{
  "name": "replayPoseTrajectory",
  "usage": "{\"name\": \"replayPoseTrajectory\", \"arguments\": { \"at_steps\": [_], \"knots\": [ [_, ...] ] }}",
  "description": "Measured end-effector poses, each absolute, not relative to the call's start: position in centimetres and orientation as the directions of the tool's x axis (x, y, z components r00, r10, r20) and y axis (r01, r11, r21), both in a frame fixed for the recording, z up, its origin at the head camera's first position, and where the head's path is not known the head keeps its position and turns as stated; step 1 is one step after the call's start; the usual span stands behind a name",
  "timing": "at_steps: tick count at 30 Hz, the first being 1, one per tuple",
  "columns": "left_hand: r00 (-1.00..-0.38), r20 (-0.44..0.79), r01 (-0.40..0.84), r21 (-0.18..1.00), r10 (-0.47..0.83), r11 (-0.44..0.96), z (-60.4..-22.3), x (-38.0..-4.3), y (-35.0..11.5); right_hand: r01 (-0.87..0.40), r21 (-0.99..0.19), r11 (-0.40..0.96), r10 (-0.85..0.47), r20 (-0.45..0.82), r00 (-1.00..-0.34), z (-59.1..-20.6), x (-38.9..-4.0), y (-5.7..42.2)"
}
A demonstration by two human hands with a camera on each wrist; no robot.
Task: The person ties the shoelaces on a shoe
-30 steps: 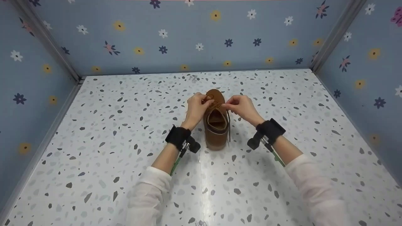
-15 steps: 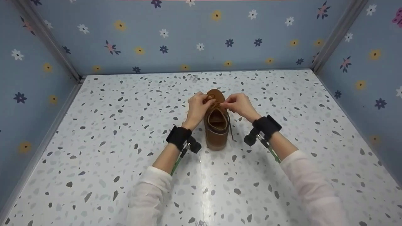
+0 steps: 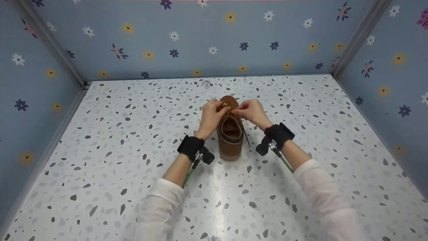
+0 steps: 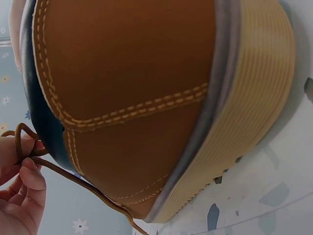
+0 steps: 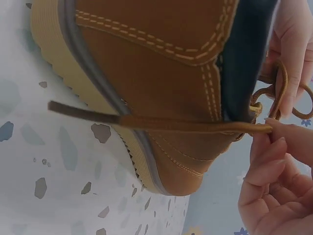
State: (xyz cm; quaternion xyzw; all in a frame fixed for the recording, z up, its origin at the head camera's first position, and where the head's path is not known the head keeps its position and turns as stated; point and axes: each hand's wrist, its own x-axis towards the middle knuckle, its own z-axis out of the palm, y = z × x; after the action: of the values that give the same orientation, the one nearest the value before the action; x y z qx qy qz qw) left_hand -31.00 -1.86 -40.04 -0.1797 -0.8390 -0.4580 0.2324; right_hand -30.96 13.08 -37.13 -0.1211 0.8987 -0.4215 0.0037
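A brown lace-up shoe [image 3: 230,150] stands on the speckled table, its toe pointing away from me. At its left side, my left hand [image 3: 211,115] pinches a looped brown shoelace [image 4: 56,169] between thumb and index finger, over the lacing. My right hand [image 3: 254,112] faces it from the other side and pinches the other lace [image 5: 181,126] between thumb and fingertip, as the right wrist view shows. That lace's dark tip hangs loose beside the shoe. Both hands' fingertips are close together above the tongue; how the laces cross there is partly hidden by the fingers.
The white table [image 3: 133,167] with grey flecks surrounds the shoe. Blue flower-patterned panels [image 3: 214,36] rise at the back and on both sides. Each wrist wears a black strap [image 3: 191,147] with a small camera and a green cable.
My right hand has moved left, closer to the left hand and over the lacing, bringing its lace along. The lace's hanging end has shifted slightly. My left hand stays nearly in place.
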Motion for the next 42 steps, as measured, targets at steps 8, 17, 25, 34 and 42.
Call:
{"name": "replayPoseTrajectory", "arguments": {
  "at_steps": [8,17,25,34,42],
  "knots": [
    [-0.806,0.586,0.542,0.674,0.082,0.502,-40.1,-30.8,-1.9,-0.257,-0.741,0.621,-0.198,0.168,-0.966,-37.6,-31.0,12.6],
    [-0.789,0.612,0.536,0.644,0.053,0.546,-42.3,-32.3,-1.4,-0.288,-0.655,0.699,-0.164,0.245,-0.956,-38.4,-31.1,12.1],
    [-0.792,0.601,0.576,0.677,0.107,0.458,-40.5,-30.3,-1.9,-0.324,-0.726,0.606,-0.262,0.203,-0.944,-38.3,-31.0,12.8],
    [-0.779,0.619,0.590,0.669,0.101,0.452,-40.6,-30.4,-1.9,-0.299,-0.802,0.518,-0.215,0.216,-0.952,-38.1,-32.2,14.3],
    [-0.771,0.627,0.602,0.665,0.107,0.442,-40.5,-30.4,-2.1,-0.305,-0.784,0.541,-0.261,0.189,-0.947,-36.8,-31.9,14.0]
  ]
}}
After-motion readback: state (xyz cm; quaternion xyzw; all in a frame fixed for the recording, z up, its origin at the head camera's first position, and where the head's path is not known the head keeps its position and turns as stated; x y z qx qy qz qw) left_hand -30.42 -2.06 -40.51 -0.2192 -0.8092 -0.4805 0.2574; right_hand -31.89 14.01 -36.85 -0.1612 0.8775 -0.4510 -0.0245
